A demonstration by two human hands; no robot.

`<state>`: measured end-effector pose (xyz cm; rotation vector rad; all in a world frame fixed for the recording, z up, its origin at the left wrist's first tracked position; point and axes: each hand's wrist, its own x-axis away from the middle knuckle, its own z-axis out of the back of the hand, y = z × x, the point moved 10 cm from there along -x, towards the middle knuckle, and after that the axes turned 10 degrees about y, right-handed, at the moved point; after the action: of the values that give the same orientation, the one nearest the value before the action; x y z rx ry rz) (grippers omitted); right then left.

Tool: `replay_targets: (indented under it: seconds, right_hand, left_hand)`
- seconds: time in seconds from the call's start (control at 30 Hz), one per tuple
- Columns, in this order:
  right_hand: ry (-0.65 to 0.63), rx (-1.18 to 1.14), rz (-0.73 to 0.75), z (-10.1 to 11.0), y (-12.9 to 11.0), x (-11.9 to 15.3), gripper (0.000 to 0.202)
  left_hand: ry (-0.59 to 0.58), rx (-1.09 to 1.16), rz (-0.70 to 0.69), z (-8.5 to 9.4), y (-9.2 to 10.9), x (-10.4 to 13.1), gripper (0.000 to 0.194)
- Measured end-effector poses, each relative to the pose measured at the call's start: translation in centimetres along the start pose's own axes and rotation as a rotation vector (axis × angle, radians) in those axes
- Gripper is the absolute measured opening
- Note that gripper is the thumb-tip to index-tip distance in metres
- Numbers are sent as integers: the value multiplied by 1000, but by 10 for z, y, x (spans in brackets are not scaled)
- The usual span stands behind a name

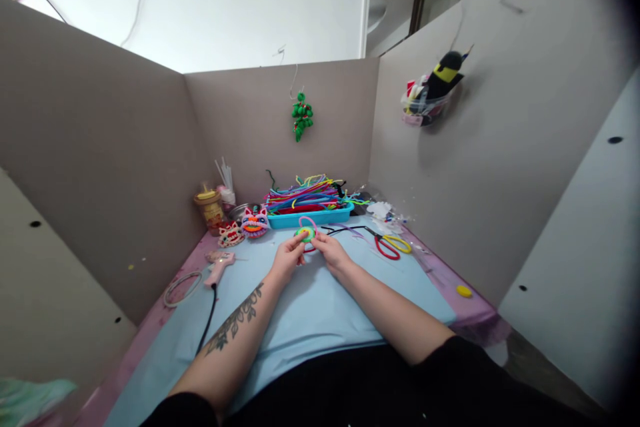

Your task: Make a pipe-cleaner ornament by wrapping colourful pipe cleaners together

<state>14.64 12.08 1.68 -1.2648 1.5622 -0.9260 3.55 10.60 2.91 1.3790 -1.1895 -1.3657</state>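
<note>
Cloth (325, 310) is spreading open from tray rim (327, 216) to shirt (325, 384); left hand (290, 258) and right hand (331, 252) are pinching a green coil (309, 232).

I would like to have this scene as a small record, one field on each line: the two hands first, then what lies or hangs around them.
Left hand: pinches a small green-and-yellow piece
Right hand: fingertips at the same piece's right edge
Beyond hands: blue tray, heaped with colourful strands
Table left: pink glue gun, two craft faces
Table right: scissors, yellow disc
Back panel: hanging green ornament
</note>
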Motion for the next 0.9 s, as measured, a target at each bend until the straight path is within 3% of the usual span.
replay_targets:
  seconds: [0.3,0.43,0.6,0.7,0.8,0.9]
  right_hand:
    - [-42,9,11,-10,-6,8,43]
    - [-47,-6,-3,-10,-7,9,38]
    - [-20,-38,-30,-5,-3,6,35]
    - [58,-47,-38,5,-1,2,39]
    - [142,-56,-65,15,2,0,38]
    - [140,-44,-93,13,7,0,34]
  left_hand:
    - [23,16,25,0,-4,-1,67]
    - [18,15,22,1,-1,0,65]
    - [-83,-18,7,-5,1,1,66]
    - [-148,-42,-42,-15,5,4,71]
    - [-102,-75,-68,-15,7,6,72]
    - [-10,-106,-68,-8,8,6,63]
